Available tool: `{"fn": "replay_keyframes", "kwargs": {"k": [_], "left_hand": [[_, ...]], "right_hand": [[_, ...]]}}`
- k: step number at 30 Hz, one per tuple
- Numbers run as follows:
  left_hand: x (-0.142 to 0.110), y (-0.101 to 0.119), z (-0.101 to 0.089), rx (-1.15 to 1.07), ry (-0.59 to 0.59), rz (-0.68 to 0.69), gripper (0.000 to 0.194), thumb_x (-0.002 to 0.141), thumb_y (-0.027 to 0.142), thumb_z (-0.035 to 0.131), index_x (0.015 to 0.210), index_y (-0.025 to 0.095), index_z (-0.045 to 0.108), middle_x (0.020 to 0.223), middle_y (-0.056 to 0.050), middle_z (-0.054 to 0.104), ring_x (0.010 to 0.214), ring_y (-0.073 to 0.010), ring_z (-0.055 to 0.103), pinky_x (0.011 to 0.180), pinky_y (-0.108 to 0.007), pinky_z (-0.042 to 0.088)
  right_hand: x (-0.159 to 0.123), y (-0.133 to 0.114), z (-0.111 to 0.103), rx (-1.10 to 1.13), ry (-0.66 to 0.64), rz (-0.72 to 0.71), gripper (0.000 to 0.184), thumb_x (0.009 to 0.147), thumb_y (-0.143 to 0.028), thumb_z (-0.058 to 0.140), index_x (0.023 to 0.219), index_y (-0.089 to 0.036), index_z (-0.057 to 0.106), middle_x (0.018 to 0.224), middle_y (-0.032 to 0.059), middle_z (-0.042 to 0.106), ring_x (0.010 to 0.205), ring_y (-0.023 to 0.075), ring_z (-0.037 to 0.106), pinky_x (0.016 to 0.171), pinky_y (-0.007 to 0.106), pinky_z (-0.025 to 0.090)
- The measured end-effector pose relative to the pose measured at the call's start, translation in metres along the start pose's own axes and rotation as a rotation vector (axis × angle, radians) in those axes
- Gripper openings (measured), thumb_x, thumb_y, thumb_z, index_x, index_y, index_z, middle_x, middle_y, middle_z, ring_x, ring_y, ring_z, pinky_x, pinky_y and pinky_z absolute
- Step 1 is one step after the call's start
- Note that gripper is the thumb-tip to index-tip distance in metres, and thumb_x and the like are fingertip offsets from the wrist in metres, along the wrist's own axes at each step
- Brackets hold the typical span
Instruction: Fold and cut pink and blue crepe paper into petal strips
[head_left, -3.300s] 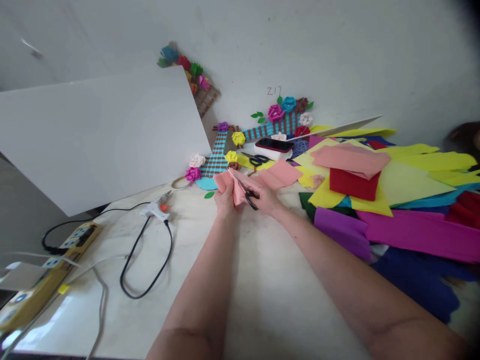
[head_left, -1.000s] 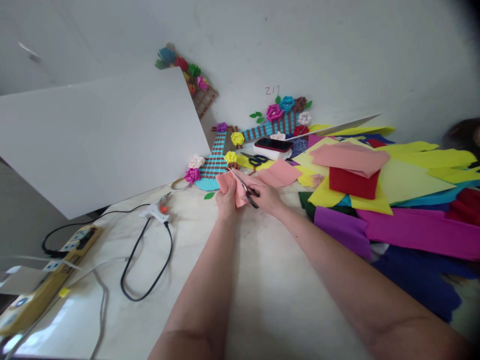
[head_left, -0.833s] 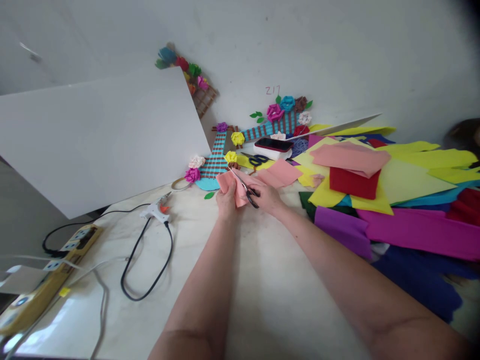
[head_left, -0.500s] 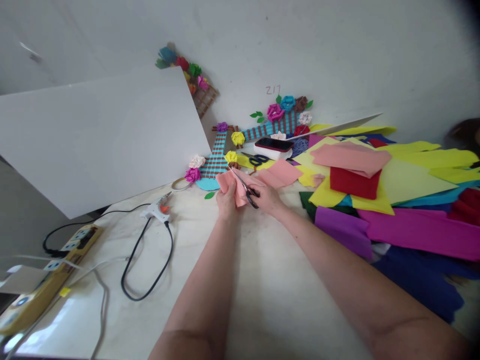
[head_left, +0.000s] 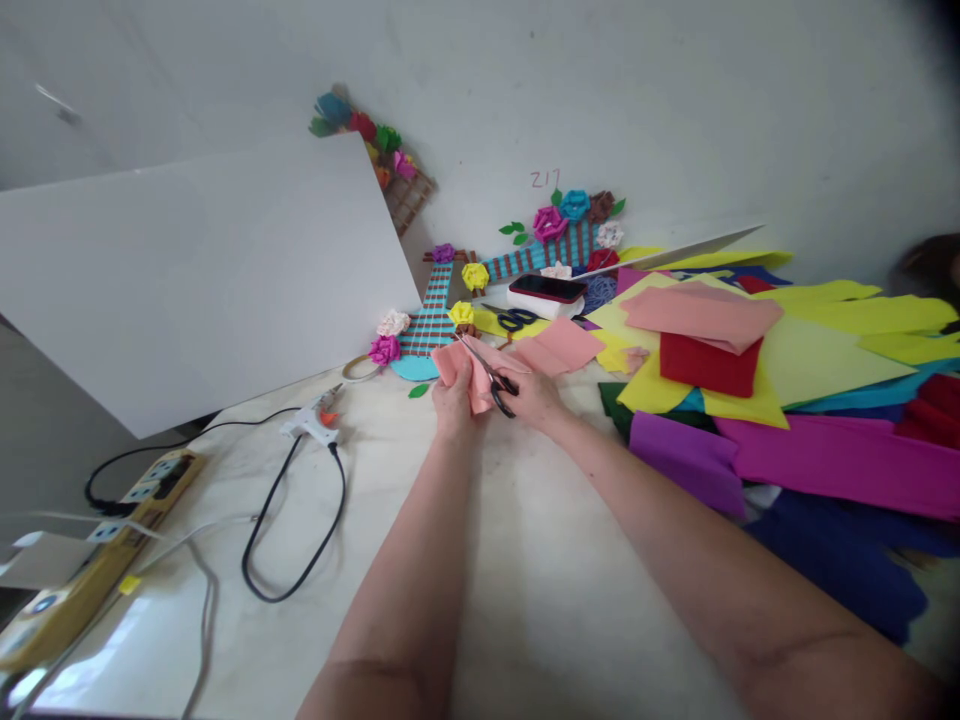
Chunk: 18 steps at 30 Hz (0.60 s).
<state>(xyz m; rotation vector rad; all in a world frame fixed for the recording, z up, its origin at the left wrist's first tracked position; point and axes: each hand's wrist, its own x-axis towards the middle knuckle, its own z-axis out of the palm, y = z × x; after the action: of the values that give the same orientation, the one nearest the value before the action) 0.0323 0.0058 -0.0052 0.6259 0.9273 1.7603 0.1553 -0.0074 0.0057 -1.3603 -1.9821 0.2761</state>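
My left hand [head_left: 453, 402] pinches a folded piece of salmon-pink crepe paper [head_left: 480, 396] above the table. In my right hand [head_left: 537, 398] is a pair of black-handled scissors [head_left: 501, 384], its blades lying across the pink paper and pointing up to the left. Just beyond my hands lies another flat pink sheet [head_left: 562, 346]. Close behind stands a turquoise guitar-shaped craft [head_left: 429, 325] with brown strips and paper flowers; a second flowered turquoise craft [head_left: 574, 246] leans against the wall. A second pair of scissors [head_left: 516, 319] rests beside a phone [head_left: 547, 289] on a white box.
Stacked coloured paper sheets [head_left: 832, 455] cover the right side. At the left are a glue gun [head_left: 313, 425] with a looped black cord, a power strip [head_left: 142, 510] and a large white board [head_left: 210, 290]. A tape roll [head_left: 361, 368] lies near the guitar-shaped craft.
Almost nothing differs. My right hand and the scissors have shifted very slightly; both hands keep their hold on the same things.
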Motion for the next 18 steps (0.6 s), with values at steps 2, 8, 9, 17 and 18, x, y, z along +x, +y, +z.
{"fn": "replay_keyframes", "kwargs": {"k": [2, 8, 9, 17, 18], "left_hand": [[0.0011, -0.0013, -0.0005, -0.006, -0.001, -0.008, 0.034, 0.059, 0.033, 0.076, 0.083, 0.012, 0.063, 0.085, -0.011, 0.066, 0.071, -0.02, 0.066, 0.067, -0.033, 0.053], [0.0041, -0.0046, -0.0023, -0.02, -0.006, 0.0, 0.033, 0.06, 0.033, 0.075, 0.083, 0.013, 0.063, 0.085, -0.01, 0.066, 0.07, -0.0196, 0.066, 0.066, -0.033, 0.053], [0.0041, -0.0045, -0.0024, -0.014, -0.003, 0.001, 0.033, 0.06, 0.034, 0.075, 0.082, 0.013, 0.063, 0.085, -0.01, 0.066, 0.07, -0.0196, 0.066, 0.066, -0.032, 0.053], [0.0016, -0.0018, -0.0008, -0.004, 0.014, 0.005, 0.034, 0.058, 0.035, 0.076, 0.08, 0.013, 0.063, 0.082, -0.01, 0.066, 0.069, -0.0198, 0.066, 0.063, -0.031, 0.052], [0.0026, -0.0023, -0.0014, 0.003, 0.016, 0.005, 0.034, 0.058, 0.035, 0.076, 0.081, 0.013, 0.063, 0.082, -0.01, 0.066, 0.068, -0.0196, 0.066, 0.063, -0.031, 0.052]], "right_hand": [[0.0003, 0.0001, 0.0, 0.003, -0.005, -0.005, 0.027, 0.074, -0.037, 0.056, 0.095, -0.026, 0.068, 0.073, 0.0009, 0.066, 0.067, 0.0183, 0.058, 0.058, 0.026, 0.039], [0.0006, -0.0004, 0.0006, 0.017, -0.014, 0.01, 0.031, 0.073, -0.034, 0.056, 0.101, -0.024, 0.067, 0.076, 0.0017, 0.067, 0.069, 0.0183, 0.058, 0.06, 0.026, 0.04], [0.0005, -0.0005, 0.0005, 0.021, -0.014, 0.01, 0.032, 0.073, -0.034, 0.056, 0.101, -0.024, 0.067, 0.075, 0.002, 0.067, 0.069, 0.0182, 0.058, 0.059, 0.026, 0.039], [0.0029, 0.0033, 0.0033, 0.074, 0.006, -0.02, 0.027, 0.072, -0.038, 0.059, 0.092, -0.022, 0.069, 0.071, 0.0013, 0.066, 0.062, 0.0156, 0.055, 0.057, 0.024, 0.039], [0.0034, 0.0047, 0.0043, 0.083, 0.008, -0.019, 0.026, 0.072, -0.037, 0.06, 0.091, -0.022, 0.069, 0.072, 0.0014, 0.066, 0.063, 0.0157, 0.055, 0.058, 0.024, 0.04]]}}
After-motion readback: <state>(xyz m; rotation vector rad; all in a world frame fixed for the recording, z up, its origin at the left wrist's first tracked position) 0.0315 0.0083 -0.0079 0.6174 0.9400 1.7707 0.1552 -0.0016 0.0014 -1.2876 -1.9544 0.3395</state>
